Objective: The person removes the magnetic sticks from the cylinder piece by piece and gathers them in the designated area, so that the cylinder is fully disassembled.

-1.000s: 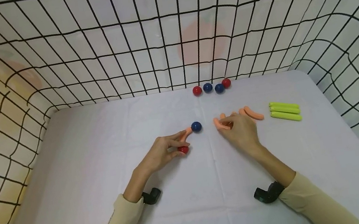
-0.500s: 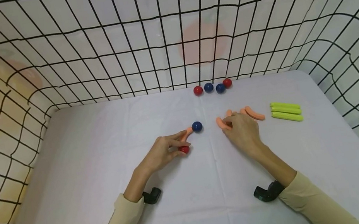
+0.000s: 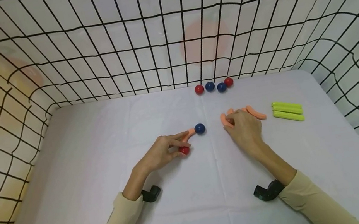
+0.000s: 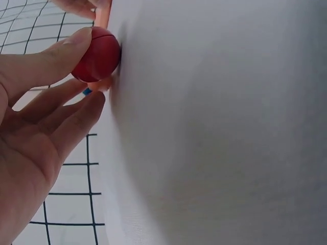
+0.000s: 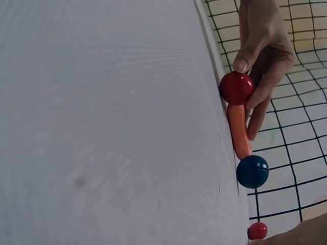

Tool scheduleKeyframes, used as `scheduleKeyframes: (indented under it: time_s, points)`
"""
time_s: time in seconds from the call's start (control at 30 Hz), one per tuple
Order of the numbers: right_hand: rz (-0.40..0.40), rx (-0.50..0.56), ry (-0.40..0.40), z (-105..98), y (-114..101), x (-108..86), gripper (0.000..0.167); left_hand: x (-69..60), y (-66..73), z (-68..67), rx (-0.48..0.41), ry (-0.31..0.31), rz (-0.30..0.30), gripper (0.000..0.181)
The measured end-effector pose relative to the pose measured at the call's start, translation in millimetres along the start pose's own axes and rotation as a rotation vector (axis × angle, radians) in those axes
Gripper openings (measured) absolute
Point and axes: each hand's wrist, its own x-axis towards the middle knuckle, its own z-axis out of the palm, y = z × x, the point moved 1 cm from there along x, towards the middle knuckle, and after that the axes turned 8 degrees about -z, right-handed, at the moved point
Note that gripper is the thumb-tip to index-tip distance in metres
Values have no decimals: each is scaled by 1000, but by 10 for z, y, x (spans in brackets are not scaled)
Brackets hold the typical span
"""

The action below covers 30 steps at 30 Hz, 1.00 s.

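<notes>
My left hand point(image 3: 159, 154) pinches a red ball point(image 4: 97, 56) between thumb and fingers on the white surface. From that ball a curved orange stick point(image 5: 238, 130) runs to a dark blue ball point(image 3: 200, 128), end to end. My right hand point(image 3: 245, 131) is bent over a group of similar orange sticks and pinches the leftmost orange stick point(image 3: 224, 121) at the fingertips. Its fingers hide part of the group, though another orange stick point(image 3: 256, 113) shows past the knuckles.
Several straight yellow-green sticks point(image 3: 287, 111) lie side by side at the right. Along the back edge sit loose balls, among them a red ball point(image 3: 199, 89) and a blue ball point(image 3: 222, 87). A black wire mesh point(image 3: 141, 47) walls the white table point(image 3: 99, 140).
My right hand has shifted slightly right, and the leftmost orange stick has moved with it toward the others. The left hand stays on the red ball; the joined blue ball has edged slightly nearer me.
</notes>
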Motion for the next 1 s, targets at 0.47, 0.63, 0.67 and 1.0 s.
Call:
scheduleKeyframes:
  time_s: [0.47, 0.63, 0.67, 1.0]
  points:
    - [-244, 418, -215, 168, -206, 78, 46, 18, 27, -25, -37, 20, 9, 36]
    - [-258, 457, -232, 232, -211, 94, 46, 77, 44, 19, -120, 87, -12, 44]
    - [-256, 463, -232, 240, -211, 99, 44, 91, 48, 27, -109, 107, -14, 43]
    - [-250, 538, -220, 270, -203, 132, 39, 246, 80, 97, -38, 218, -53, 39]
